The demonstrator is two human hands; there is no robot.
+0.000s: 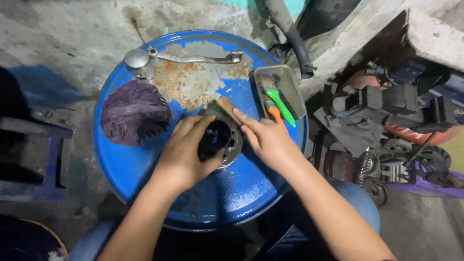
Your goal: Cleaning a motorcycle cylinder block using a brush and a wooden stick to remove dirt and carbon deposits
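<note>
A round dark metal part (223, 140) with a toothed rim and a hollow centre lies on the rusty blue drum top (227, 193). My left hand (186, 150) grips its left side, fingers over the rim. My right hand (266, 137) holds a wooden-handled brush (224, 108) whose bristles rest on the part's upper edge.
A purple rag (133, 113) lies on the drum's left. A chrome lever with a round cap (145, 60) sits at the back. A clear tray (282, 89) holds green- and orange-handled brushes. Engine parts (386, 116) crowd the floor on the right. A black hose (292, 34) hangs behind.
</note>
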